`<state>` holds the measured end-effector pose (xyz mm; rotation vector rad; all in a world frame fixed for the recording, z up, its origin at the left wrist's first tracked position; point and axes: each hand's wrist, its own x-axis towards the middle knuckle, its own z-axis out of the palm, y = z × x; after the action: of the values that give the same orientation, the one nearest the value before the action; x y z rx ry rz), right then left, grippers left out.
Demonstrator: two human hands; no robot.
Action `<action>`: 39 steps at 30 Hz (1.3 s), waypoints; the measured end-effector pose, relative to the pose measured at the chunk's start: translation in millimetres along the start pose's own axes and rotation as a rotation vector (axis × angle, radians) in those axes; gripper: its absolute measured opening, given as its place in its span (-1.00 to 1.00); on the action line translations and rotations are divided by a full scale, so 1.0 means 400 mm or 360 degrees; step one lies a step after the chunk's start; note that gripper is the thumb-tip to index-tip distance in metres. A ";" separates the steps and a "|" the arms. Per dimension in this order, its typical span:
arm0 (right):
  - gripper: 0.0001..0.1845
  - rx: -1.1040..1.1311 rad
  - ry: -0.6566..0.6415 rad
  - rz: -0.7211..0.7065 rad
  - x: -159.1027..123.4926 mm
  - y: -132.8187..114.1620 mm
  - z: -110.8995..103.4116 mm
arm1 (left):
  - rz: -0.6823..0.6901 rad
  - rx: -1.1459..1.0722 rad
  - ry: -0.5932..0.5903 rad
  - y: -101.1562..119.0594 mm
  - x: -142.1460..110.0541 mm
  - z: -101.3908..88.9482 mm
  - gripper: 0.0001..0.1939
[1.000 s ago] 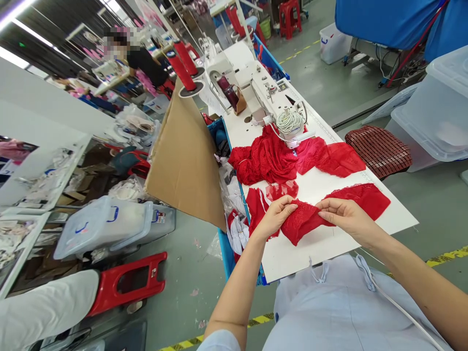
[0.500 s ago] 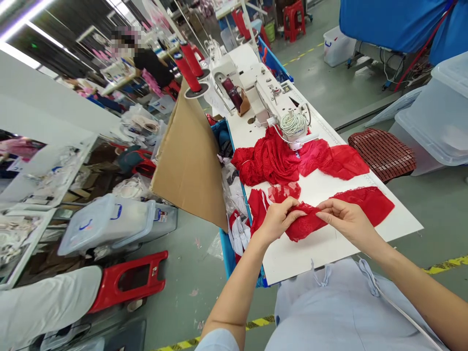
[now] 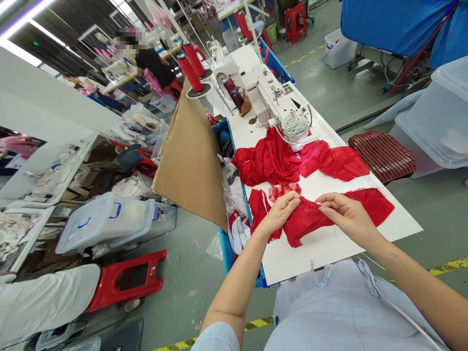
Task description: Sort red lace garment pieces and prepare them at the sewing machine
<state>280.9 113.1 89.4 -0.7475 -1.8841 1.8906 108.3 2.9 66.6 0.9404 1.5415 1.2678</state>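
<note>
Both my hands pinch a red lace piece [image 3: 303,222] just above the near part of the white sewing table [image 3: 321,246]. My left hand [image 3: 281,210] grips its left top edge with closed fingers. My right hand [image 3: 343,214] pinches the right top edge. A second red lace piece [image 3: 373,204] lies flat to the right of my right hand. A heap of red lace [image 3: 270,158] sits further back, against the white sewing machine [image 3: 278,97]. Small red cut pieces [image 3: 258,204] lie by the table's left edge.
A cardboard sheet [image 3: 190,161] stands left of the table beside a blue bin [image 3: 228,243] of scraps. Red thread cones [image 3: 192,70] stand behind it. Clear plastic boxes [image 3: 106,222] and a red stool [image 3: 127,280] are on the floor at left. A red seat cushion [image 3: 382,153] lies right. Another person works far back.
My hands lifted the lace piece slightly and moved a little apart, spreading its top edge. The view shifted slightly.
</note>
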 end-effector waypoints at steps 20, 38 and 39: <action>-0.48 -0.0247 -0.0237 0.0030 -0.001 0.005 -0.021 | 0.0100 0.0428 -0.0304 0.059 -0.020 0.014 -0.66; -0.74 -0.0651 0.0364 -0.0360 -0.038 0.011 -0.081 | -0.0127 -0.0378 -0.0304 -0.083 -0.074 0.008 -0.43; -0.74 -0.0678 0.0374 -0.0389 -0.039 0.005 -0.086 | -0.0061 -0.0383 -0.0254 -0.089 -0.074 0.013 -0.48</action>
<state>314.2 131.3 90.2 -0.7805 -2.1329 1.2127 121.9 -29.7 36.2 0.8310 1.2466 1.2856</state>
